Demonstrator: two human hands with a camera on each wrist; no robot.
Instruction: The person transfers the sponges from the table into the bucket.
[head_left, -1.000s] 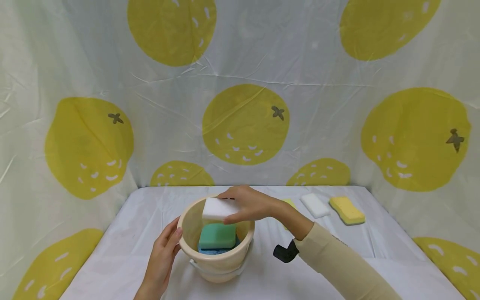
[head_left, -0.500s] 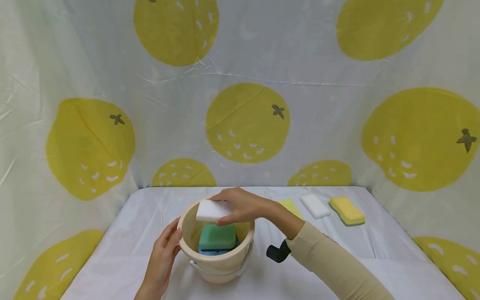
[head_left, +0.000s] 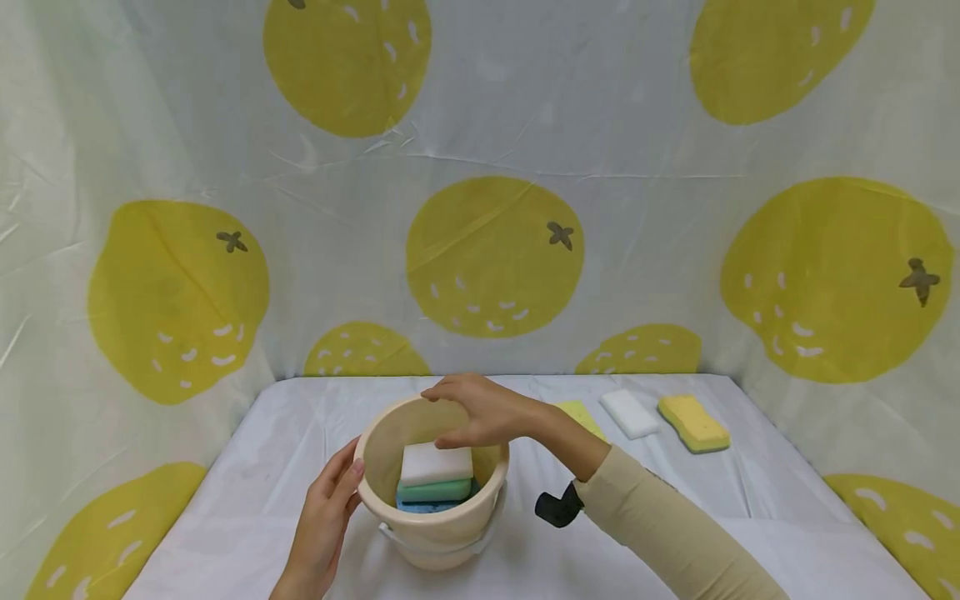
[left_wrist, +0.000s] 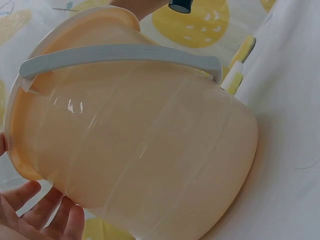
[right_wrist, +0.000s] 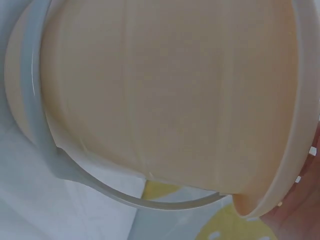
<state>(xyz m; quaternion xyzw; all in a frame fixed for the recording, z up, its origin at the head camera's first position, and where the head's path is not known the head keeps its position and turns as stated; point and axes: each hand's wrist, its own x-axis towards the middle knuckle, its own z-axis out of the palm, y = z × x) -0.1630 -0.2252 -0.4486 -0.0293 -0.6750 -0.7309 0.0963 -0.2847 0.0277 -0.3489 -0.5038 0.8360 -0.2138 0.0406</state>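
Observation:
A cream bucket with a pale grey handle stands on the white-covered table. My left hand grips its left rim, thumb at the edge and fingers against the outside wall. Inside, a white sponge lies on top of a green sponge, with a blue sponge beneath. Above the bucket's mouth hovers my right hand, thumb and fingers spread, holding nothing. The right wrist view shows mostly the bucket's outer wall, with part of the right hand beyond the rim.
To the right on the table lie a yellow sponge partly behind the right forearm, a white sponge, and a wavy yellow sponge with a darker underside. A lemon-print curtain encloses the back and sides.
My right hand has let go of the white sponge, which dropped onto the green one inside the bucket. Earlier, that hand moved slightly left with it. The left hand stays at the rim.

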